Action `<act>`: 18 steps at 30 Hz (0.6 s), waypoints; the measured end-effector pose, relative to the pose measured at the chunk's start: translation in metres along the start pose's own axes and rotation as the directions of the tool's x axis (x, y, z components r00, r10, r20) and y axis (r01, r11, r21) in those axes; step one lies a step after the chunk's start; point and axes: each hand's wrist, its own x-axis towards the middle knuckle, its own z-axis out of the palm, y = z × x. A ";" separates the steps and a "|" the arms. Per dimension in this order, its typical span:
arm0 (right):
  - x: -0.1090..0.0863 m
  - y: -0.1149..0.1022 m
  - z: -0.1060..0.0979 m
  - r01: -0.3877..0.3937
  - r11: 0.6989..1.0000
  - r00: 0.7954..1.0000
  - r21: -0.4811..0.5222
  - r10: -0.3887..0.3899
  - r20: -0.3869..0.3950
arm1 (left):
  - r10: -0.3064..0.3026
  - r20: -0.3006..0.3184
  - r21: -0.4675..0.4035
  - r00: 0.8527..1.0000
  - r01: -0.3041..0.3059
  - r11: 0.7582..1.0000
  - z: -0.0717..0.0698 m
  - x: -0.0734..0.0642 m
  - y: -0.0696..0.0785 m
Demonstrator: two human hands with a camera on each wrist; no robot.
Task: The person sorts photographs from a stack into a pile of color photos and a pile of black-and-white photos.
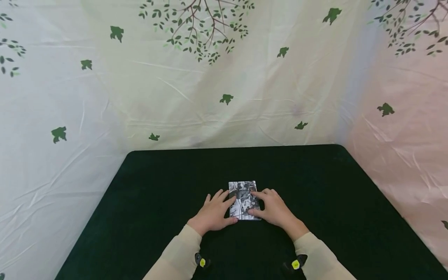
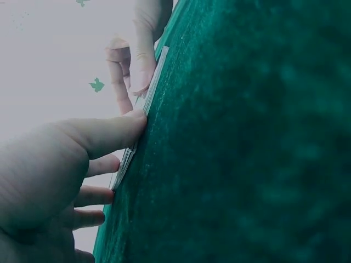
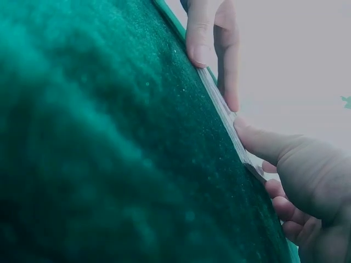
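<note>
A flat rectangular stack of thin layers (image 1: 241, 206), printed black and white on top, lies on the dark green cloth; whether it is a booklet or loose sheets I cannot tell. Its layered edge (image 3: 226, 118) shows in the right wrist view. My left hand (image 1: 214, 213) rests along its left side, fingers spread, with the thumb at the near left corner and the index finger on the top. My right hand (image 1: 275, 210) lays its thumb and index finger on the right part of the printed face. Its other fingers bend near the right edge.
The dark green cloth (image 1: 157, 182) covers a table with rounded far corners. Behind and on both sides hangs a pale curtain (image 1: 245, 124) printed with green leaves and branches. Each sleeve has a small dark device (image 1: 296, 263) with a yellow patch at the wrist.
</note>
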 end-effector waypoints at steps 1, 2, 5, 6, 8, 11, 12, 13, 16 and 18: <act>0.000 0.000 0.000 -0.008 1.000 1.000 0.002 0.008 0.005 | 0.002 -0.002 -0.002 1.000 -0.002 1.000 0.001 0.000 -0.001; 0.000 -0.001 -0.001 -0.013 1.000 1.000 0.006 0.013 0.008 | 0.001 0.000 -0.002 1.000 -0.001 1.000 0.001 0.000 -0.001; 0.001 -0.002 -0.001 -0.033 0.999 0.999 0.015 0.033 0.019 | 0.006 -0.003 -0.004 1.000 -0.006 1.000 0.002 0.001 -0.004; 0.001 -0.002 -0.001 -0.040 0.999 0.999 0.019 0.040 0.022 | 0.008 -0.003 -0.007 1.000 -0.008 1.000 0.002 0.001 -0.004; 0.001 -0.003 -0.002 -0.053 0.998 0.998 0.030 0.052 0.029 | 0.008 -0.002 -0.011 1.000 -0.008 1.000 0.002 0.000 -0.004; 0.001 -0.004 -0.001 -0.064 0.997 0.998 0.043 0.063 0.033 | 0.007 -0.001 -0.012 1.000 -0.007 1.000 0.002 0.000 -0.004; 0.001 -0.003 -0.001 -0.064 0.997 0.998 0.046 0.063 0.030 | 0.006 0.001 -0.010 1.000 -0.006 1.000 0.002 0.000 -0.003; 0.001 -0.003 0.000 -0.067 0.996 0.997 0.054 0.066 0.029 | 0.004 0.002 -0.008 1.000 -0.004 1.000 0.002 0.000 -0.003; 0.002 -0.002 0.001 -0.077 0.993 0.997 0.093 0.075 0.023 | 0.004 0.003 -0.001 1.000 -0.004 1.000 0.001 0.000 -0.002; 0.003 -0.003 0.001 -0.088 0.989 0.996 0.121 0.086 0.021 | 0.002 0.003 -0.007 1.000 -0.002 1.000 0.001 0.000 -0.001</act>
